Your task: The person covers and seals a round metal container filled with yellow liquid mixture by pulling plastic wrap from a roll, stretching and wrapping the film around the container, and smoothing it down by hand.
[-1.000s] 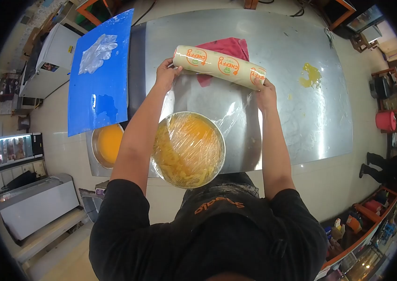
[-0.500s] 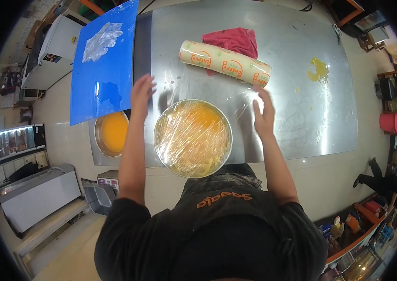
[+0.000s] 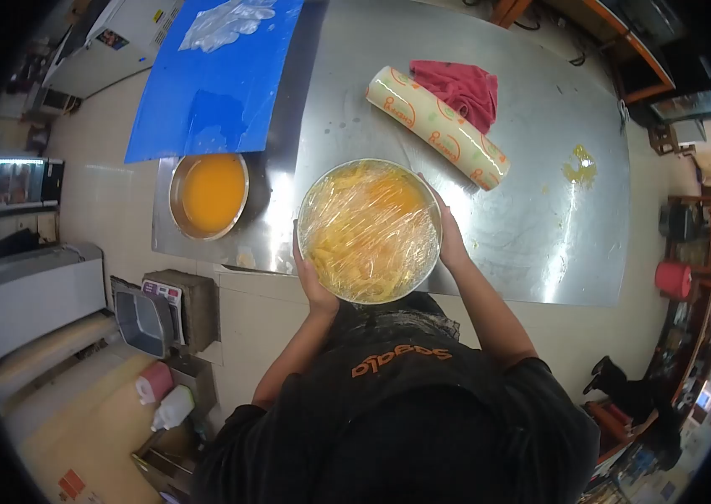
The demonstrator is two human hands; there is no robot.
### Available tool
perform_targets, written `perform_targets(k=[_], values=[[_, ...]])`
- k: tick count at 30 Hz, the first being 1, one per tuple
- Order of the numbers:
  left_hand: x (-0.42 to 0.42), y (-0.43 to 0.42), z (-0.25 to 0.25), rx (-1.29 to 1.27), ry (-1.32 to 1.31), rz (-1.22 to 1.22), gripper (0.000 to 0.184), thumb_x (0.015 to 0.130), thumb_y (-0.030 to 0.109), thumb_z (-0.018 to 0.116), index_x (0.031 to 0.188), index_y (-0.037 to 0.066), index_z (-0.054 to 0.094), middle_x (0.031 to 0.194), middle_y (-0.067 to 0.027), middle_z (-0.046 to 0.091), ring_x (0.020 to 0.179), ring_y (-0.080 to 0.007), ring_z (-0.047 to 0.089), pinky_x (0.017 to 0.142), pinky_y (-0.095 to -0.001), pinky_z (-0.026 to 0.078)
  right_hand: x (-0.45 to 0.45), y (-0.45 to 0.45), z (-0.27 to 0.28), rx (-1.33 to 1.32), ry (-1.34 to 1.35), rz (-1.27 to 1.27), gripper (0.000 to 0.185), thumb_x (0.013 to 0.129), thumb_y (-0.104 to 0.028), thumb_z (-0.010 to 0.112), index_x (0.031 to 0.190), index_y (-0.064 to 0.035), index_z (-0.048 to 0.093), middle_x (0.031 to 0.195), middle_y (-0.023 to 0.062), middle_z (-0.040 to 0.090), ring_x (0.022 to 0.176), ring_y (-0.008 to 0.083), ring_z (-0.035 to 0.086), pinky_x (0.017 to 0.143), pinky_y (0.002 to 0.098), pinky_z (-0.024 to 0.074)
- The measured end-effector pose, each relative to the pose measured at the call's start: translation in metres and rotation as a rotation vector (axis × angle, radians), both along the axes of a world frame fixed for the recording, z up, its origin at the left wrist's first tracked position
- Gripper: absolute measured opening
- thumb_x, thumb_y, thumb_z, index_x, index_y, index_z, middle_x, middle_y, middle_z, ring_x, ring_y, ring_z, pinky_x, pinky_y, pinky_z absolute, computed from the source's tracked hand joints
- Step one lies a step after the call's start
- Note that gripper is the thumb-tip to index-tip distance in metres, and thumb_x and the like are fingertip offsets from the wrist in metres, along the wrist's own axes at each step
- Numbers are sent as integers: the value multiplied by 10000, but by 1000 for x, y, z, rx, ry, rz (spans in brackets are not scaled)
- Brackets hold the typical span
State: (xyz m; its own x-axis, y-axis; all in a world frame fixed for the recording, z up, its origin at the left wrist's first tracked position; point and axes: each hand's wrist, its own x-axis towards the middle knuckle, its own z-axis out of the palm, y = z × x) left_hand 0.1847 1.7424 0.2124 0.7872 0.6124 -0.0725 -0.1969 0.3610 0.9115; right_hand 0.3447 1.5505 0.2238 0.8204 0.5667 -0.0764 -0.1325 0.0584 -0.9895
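A round metal bowl with yellow contents sits between my hands, its top wrapped in wrinkled clear plastic film. My left hand grips its left side, and my right hand grips the right side; some fingers are hidden behind the rim. Beyond the bowl, a roll of printed cling film lies slantwise on the steel table, touching a crumpled red cloth. To the left stands an uncovered metal bowl of orange liquid.
A wet blue board bearing clear plastic gloves covers the steel table's left end. A yellow spill marks the right side. Below the left edge stand a grey tub and a scale.
Both hands have come down from beside the bowl onto its sides and now hold it. The view has turned, and the cling film roll appears more slanted.
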Motion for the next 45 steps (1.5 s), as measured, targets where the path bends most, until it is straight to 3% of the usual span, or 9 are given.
perform_targets(k=[4,8,14,23,29,32,36,39,45], values=[[-4,-1,-11,-46,-57,-8,655,1011,383,318,1530,14,168,1493,-184,345,1362,-297,391,1128,-421,329,-27,-4,-24,175,425,-176,704,1046,-527,167,1495,-6,317,1506,136,389,1402,252,353,1176,367,222],[0,1,-9,-61,-113,-34,679,1008,415,313,1532,10,167,1510,-184,330,1370,-296,384,1132,-422,327,15,-15,-23,84,102,-8,703,1058,-503,173,1376,40,487,1386,152,529,1271,255,506,1070,355,390],[3,2,-4,-29,-125,-24,723,1004,456,325,1538,0,154,1543,-176,290,1396,-287,354,1150,-417,302,52,15,-15,-73,48,-60,610,1063,-435,267,1268,46,580,1372,145,534,1284,227,492,1070,339,381],[1,-2,-11,-24,-174,-18,693,1001,428,383,1505,-19,218,1482,-183,372,1351,-282,415,1122,-413,346,39,30,-7,381,217,152,725,986,-447,379,1519,26,246,1583,166,266,1468,259,238,1208,366,131],[-11,1,-12,124,-23,50,604,981,247,501,1471,-25,274,1394,-190,471,1238,-265,523,1019,-378,461,34,33,11,357,243,174,740,999,-458,361,1525,36,200,1607,145,210,1491,252,174,1216,377,113],[-18,0,16,-342,-334,16,798,934,522,424,1506,0,231,1444,-213,422,1299,-322,467,1060,-451,421,27,36,39,350,211,185,679,1013,-444,294,1502,26,288,1606,123,223,1506,247,103,1221,370,73],[-36,17,69,-436,-191,32,901,898,660,297,1523,15,215,1485,-210,378,1337,-357,423,1103,-494,362,16,40,93,265,111,195,650,1026,-422,230,1473,33,349,1591,113,270,1510,235,69,1222,358,57],[-32,33,141,-425,-131,5,903,905,675,273,1515,9,243,1487,-206,380,1340,-365,420,1113,-489,349,3,46,148,365,234,129,647,1035,-422,207,1466,36,361,1573,129,302,1501,229,114,1219,361,81],[-33,66,237,-428,-71,-78,919,913,674,288,1456,-67,314,1431,-235,436,1291,-361,473,1089,-469,387,-27,53,227,398,327,-85,679,1017,-489,275,1388,52,452,1300,164,579,1185,241,569,1030,357,428]])
